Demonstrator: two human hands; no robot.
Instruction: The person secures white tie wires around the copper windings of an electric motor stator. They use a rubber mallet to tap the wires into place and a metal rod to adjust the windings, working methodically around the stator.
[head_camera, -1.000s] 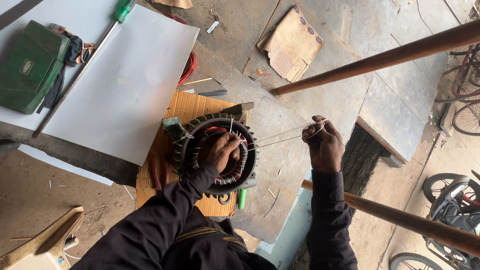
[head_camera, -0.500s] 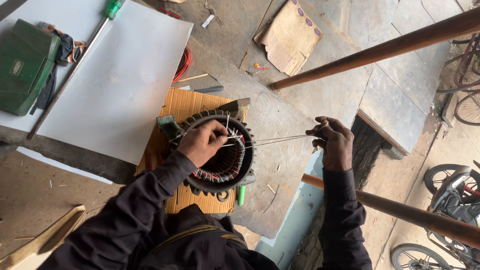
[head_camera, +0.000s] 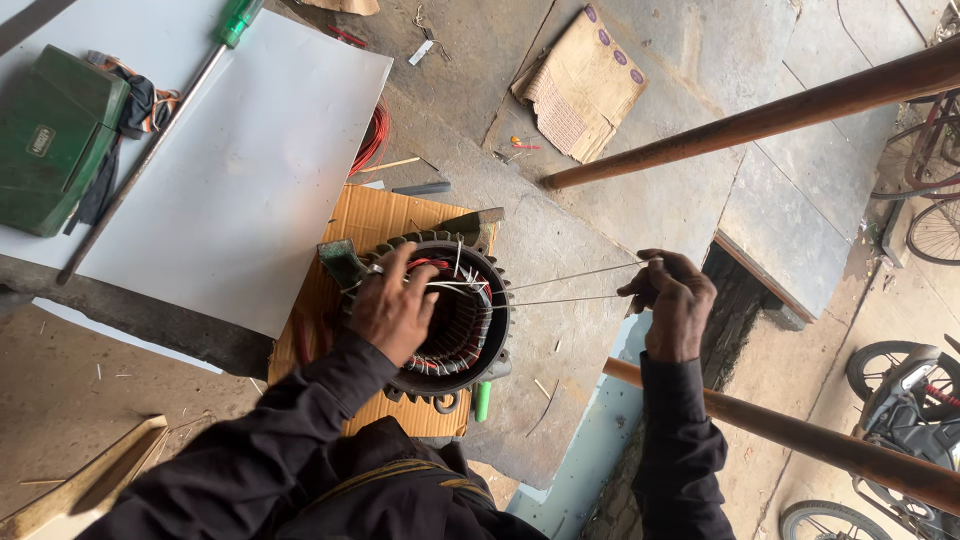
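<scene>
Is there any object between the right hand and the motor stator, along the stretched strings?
Nothing visible does. The strings run free above the stone slab from the right hand to the stator, where the left hand rests.

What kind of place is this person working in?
Probably a small repair workshop, partly outdoors. An opened motor stator with windings sits on a rough stone slab, a long green-handled screwdriver lies nearby, and bicycle wheels stand at the edge.

A flattened, torn piece of brown cardboard packaging (head_camera: 580, 88) lies on the grey stone slab at top centre, purple round marks along its upper edge. At far left, a dark green rectangular case (head_camera: 55, 135) bearing a small pale oblong label (head_camera: 38, 142) rests on a white sheet (head_camera: 250, 170).
</scene>
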